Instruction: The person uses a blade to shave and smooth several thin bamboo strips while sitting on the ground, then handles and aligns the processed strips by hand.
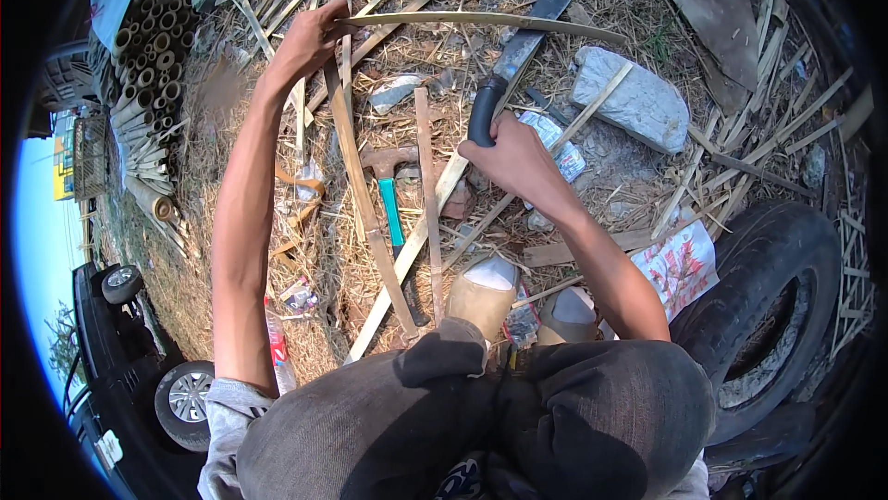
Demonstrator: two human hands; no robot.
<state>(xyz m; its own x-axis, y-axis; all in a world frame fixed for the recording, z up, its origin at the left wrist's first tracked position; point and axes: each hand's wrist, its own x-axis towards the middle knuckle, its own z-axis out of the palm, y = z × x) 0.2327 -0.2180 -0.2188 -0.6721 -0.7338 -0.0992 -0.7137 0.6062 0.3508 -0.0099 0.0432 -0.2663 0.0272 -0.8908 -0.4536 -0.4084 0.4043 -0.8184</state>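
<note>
My left hand (313, 37) is raised at the upper left, its fingers closed on one end of a long, thin bamboo strip (435, 18). The strip bows to the right and crosses in front of a broad dark machete blade (535, 36). Whether strip and blade touch, I cannot tell. Around the machete's black handle (484, 110) my right hand (518, 156) is wrapped, with the blade pointing away to the upper right. Below, between my arms, a hammer (390, 209) with a teal grip lies among split bamboo slats (350, 144).
A pale stone block (631, 98) sits right of the machete. A worn tyre (768, 306) stands by my right knee, beside a printed sheet (675, 269). Bamboo poles (153, 84) are stacked at the far left, above a dark vehicle (116, 380). Straw and slats litter the ground.
</note>
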